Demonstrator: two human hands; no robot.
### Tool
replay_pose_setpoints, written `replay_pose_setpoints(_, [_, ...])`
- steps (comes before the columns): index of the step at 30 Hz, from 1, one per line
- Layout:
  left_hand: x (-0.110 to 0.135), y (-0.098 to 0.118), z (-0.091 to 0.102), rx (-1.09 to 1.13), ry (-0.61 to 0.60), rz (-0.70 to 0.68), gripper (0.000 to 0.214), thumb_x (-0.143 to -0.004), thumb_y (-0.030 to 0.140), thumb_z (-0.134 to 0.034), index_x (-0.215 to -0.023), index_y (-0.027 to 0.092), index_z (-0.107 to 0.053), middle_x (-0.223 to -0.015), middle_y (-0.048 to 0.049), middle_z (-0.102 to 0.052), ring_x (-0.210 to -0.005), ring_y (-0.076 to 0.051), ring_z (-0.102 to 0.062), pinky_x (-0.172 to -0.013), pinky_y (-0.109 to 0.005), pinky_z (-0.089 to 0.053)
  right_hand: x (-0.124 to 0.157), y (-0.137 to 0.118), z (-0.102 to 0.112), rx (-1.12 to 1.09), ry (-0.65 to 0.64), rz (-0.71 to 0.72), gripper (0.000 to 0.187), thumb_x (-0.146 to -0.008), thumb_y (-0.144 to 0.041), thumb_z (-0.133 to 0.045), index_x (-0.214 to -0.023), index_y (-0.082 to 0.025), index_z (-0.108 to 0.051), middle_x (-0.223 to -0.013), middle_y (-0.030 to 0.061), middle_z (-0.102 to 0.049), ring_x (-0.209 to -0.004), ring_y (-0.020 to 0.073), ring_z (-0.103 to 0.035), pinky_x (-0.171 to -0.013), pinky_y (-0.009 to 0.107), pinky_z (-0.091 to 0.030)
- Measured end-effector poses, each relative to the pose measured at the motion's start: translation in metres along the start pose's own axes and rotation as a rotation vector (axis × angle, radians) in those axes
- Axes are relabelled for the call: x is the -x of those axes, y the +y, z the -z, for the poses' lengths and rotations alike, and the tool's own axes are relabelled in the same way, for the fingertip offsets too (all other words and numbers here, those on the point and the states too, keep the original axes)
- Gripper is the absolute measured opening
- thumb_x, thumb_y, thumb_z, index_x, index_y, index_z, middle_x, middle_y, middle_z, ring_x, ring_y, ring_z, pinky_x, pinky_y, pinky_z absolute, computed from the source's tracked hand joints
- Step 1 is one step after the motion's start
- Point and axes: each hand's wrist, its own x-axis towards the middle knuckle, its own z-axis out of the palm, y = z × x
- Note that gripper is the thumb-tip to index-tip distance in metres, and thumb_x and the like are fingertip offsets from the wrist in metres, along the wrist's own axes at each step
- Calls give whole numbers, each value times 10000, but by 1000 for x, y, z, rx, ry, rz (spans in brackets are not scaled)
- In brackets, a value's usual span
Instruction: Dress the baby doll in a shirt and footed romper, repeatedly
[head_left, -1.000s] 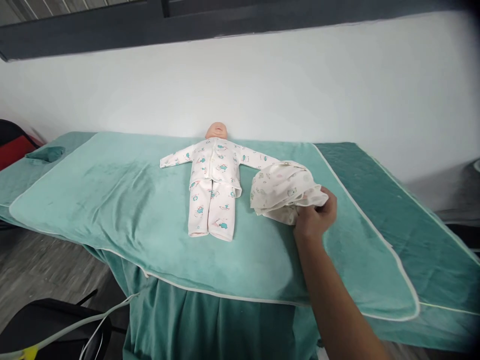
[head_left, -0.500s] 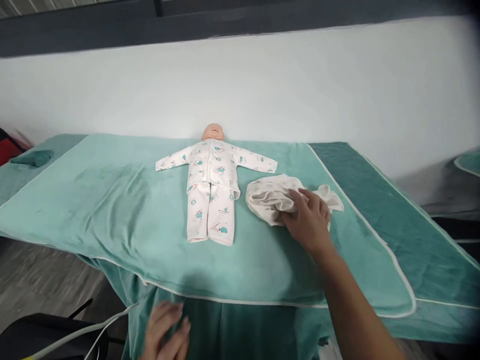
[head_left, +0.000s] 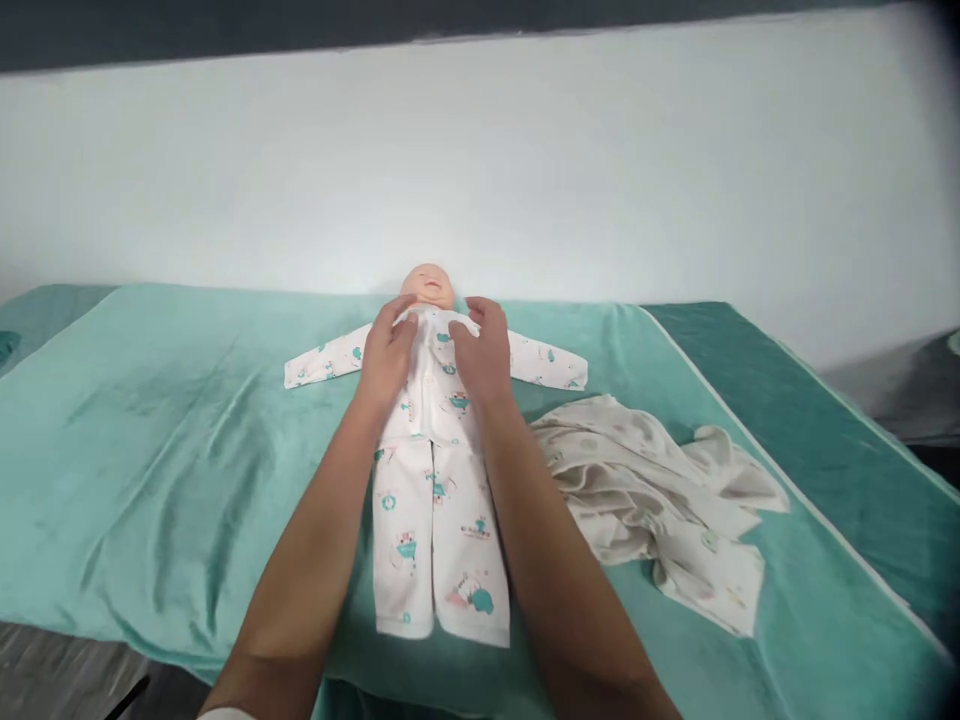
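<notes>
My L hand (head_left: pixel 390 352) & R hand (head_left: pixel 481 350) on the top (head_left: pixel 431 400) by collar — fingers bent, can't tell if pinching. Rough tug could drag doll (head_left: pixel 427 285) askew, bunch towel (head_left: pixel 187 450).

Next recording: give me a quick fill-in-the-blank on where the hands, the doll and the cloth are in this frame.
The doll lies face ____ on the teal towel. The left hand and right hand both rest on the doll's ____, just below its head. The crumpled white cloth lies beside the person's ____ forearm.
Missing words: up; chest; right.
</notes>
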Motion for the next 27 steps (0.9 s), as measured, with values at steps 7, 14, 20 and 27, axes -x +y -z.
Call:
replay_pose_setpoints(7, [1,-17,-17,-138,-84,-86,345,-982,224,-481,-1280,183,-652,-1343,-97,-687,-1277,-231,-613,-1137,-417,-448,-6,20,-5,54,-211,58,359,-859,-304,-570,-1209,-251,-632,-1305,69,-648,-1269,274,-543,-1132,526,-405])
replay_pose_setpoints(14, [0,-22,-13,-186,-104,-115,343,-989,244,-480,-1271,194,-668,-1426,-90,-648,-1371,-224,-563,-1195,-422,-421,-5,14,-2,81,-269,82,388,-908,-327,-518,-1264,-244,-647,-1396,75,-635,-1349,263,-526,-1187,507,-374])
replay_pose_setpoints(20, [-2,-23,-12,-296,-140,-164,375,-1010,286,-458,-1327,197,-638,-1484,-93,-607,-1415,-230,-524,-1234,-454,-379,-11,23,0,17,-288,54,420,-891,-356,-573,-1293,-264,-649,-1410,64,-631,-1353,266,-532,-1151,493,-427])
replay_pose_setpoints(27, [-2,-21,-11,-312,-140,-170,359,-1014,270,-443,-1309,230,-642,-1431,-62,-650,-1376,-219,-550,-1213,-459,-398,-15,25,-3,66,-321,193,363,-913,-310,-528,-1233,-309,-700,-1415,19,-637,-1392,256,-497,-1224,518,-337])
